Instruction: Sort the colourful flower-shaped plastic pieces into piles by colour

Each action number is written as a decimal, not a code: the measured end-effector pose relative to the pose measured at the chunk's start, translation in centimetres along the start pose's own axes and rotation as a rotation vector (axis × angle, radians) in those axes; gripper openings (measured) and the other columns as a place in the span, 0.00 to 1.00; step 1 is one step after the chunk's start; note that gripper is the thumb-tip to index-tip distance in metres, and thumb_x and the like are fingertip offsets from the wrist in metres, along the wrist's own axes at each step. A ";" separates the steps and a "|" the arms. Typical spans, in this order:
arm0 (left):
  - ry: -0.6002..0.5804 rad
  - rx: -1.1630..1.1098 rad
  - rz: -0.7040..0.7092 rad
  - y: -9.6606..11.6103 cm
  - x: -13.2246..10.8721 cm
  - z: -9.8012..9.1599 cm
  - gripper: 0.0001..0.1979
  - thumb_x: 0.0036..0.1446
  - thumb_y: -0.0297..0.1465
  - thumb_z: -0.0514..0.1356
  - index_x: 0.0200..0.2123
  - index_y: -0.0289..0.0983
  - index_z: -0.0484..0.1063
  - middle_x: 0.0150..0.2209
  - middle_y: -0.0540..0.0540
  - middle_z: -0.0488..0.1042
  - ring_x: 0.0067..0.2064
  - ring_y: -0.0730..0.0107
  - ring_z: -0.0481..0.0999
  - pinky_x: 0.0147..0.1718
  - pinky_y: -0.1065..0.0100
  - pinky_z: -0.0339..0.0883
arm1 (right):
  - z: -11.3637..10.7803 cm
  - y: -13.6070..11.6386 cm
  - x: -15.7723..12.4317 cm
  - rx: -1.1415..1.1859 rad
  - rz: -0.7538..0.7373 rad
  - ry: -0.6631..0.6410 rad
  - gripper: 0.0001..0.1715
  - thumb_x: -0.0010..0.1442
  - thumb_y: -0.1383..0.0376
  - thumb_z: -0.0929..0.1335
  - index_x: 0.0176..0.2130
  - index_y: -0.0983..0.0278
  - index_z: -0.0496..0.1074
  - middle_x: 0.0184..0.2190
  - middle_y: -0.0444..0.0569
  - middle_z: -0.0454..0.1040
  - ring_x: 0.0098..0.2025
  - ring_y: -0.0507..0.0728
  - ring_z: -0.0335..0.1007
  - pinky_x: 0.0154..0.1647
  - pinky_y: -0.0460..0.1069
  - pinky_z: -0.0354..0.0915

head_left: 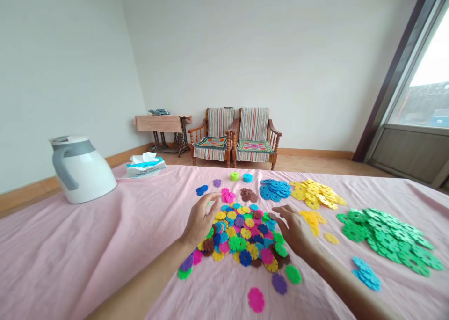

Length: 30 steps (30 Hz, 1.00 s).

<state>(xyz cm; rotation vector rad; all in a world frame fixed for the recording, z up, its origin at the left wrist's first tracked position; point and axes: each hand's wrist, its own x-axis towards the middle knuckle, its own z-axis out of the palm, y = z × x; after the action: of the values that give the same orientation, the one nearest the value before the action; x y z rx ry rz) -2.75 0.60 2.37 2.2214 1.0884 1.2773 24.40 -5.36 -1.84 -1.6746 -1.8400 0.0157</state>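
Observation:
A mixed heap of colourful notched plastic discs (242, 233) lies on the pink cloth between my hands. At its left edge is my left hand (200, 218), fingers curved and thumb apart from them. A sliver of green (209, 202) shows in that gap; I cannot tell if it is touched or lies beyond. My right hand (293, 227) hovers at the heap's right edge, fingers spread and nothing visible in them. Just beyond the heap are pink discs (228, 195) and brown discs (249, 195). Orange-yellow discs (311, 221) lie beside my right hand.
Piles of blue discs (274, 190), yellow discs (315, 192) and green discs (389, 238) spread to the right, with light blue discs (366, 274) nearer. A white jug (87, 172) and tissue box (145, 166) stand left. Two chairs (254, 133) are beyond the cloth.

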 end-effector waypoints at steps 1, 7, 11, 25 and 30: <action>0.076 -0.055 -0.086 -0.3 0.0 0.2 0.18 0.63 0.42 0.48 0.43 0.37 0.72 0.43 0.42 0.76 0.48 0.62 0.74 0.49 0.62 0.65 | 0.2 0.6 0.6 -0.005 0.004 -0.006 0.21 0.63 0.62 0.57 0.47 0.66 0.73 0.42 0.57 0.73 0.45 0.61 0.69 0.46 0.55 0.65; 0.149 0.027 -0.175 -1.7 -0.7 0.9 0.18 0.61 0.42 0.49 0.34 0.36 0.72 0.36 0.42 0.78 0.41 0.61 0.77 0.41 0.65 0.69 | 0.8 1.4 1.5 -0.021 -0.025 -0.079 0.18 0.55 0.70 0.62 0.41 0.61 0.76 0.37 0.51 0.75 0.41 0.58 0.69 0.44 0.51 0.64; 0.115 0.096 -0.115 -1.8 -1.0 1.0 0.16 0.61 0.39 0.50 0.33 0.36 0.72 0.34 0.42 0.78 0.39 0.62 0.78 0.39 0.66 0.69 | 0.8 1.2 1.5 -0.030 0.022 -0.063 0.18 0.60 0.67 0.59 0.38 0.61 0.77 0.36 0.51 0.75 0.41 0.57 0.69 0.43 0.50 0.63; 0.039 0.205 -0.081 -3.9 -0.7 1.0 0.09 0.58 0.30 0.53 0.29 0.37 0.71 0.30 0.47 0.76 0.35 0.66 0.76 0.38 0.68 0.68 | 5.6 -0.9 10.9 0.006 0.364 -0.090 0.18 0.62 0.60 0.65 0.51 0.64 0.66 0.50 0.50 0.68 0.46 0.56 0.69 0.45 0.56 0.68; 0.000 0.210 -0.077 -3.8 -0.7 1.1 0.08 0.58 0.30 0.53 0.29 0.37 0.71 0.31 0.47 0.76 0.36 0.66 0.76 0.38 0.67 0.69 | 5.4 -0.5 11.6 0.022 0.387 -0.094 0.18 0.62 0.60 0.65 0.50 0.63 0.66 0.50 0.50 0.68 0.46 0.56 0.69 0.45 0.56 0.68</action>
<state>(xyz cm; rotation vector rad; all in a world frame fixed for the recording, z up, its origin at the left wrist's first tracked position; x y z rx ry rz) -3.72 2.57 -1.05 2.3023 1.3498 1.1781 21.73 7.14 -0.82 -2.0179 -1.5462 0.2806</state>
